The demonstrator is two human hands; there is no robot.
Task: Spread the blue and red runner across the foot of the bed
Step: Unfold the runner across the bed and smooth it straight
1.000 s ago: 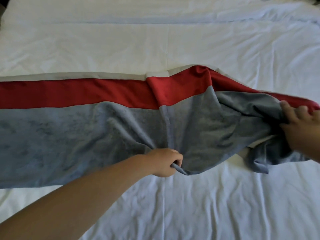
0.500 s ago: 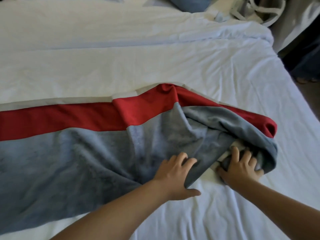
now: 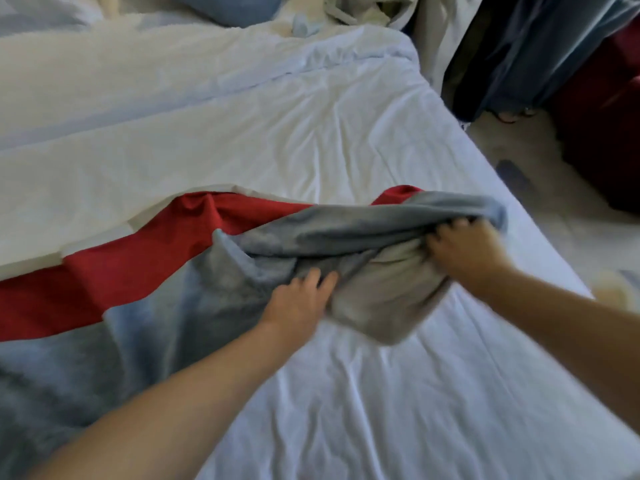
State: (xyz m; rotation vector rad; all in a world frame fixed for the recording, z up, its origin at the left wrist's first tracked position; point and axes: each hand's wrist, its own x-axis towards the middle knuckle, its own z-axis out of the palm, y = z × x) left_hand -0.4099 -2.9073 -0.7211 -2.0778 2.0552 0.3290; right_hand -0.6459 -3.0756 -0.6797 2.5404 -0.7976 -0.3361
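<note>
The blue and red runner [image 3: 149, 306] lies flat across the white bed [image 3: 311, 133] on the left, with its red band on the far side. Its right end is bunched into a twisted roll with the pale underside showing. My left hand [image 3: 298, 303] presses on the blue fabric at the base of that bunch, fingers spread. My right hand [image 3: 464, 247] grips the bunched end near the bed's right edge, fingers curled into the folds.
The bed's right edge [image 3: 519, 220] runs diagonally beside a pale floor. Dark blue and red fabric [image 3: 571, 81] hangs at the upper right. A blue pillow [image 3: 228, 6] and crumpled linens lie at the head of the bed.
My right hand has pulled the bunched end of the runner farther toward the bed's right edge. My left hand slid along with it, and the view turned right.
</note>
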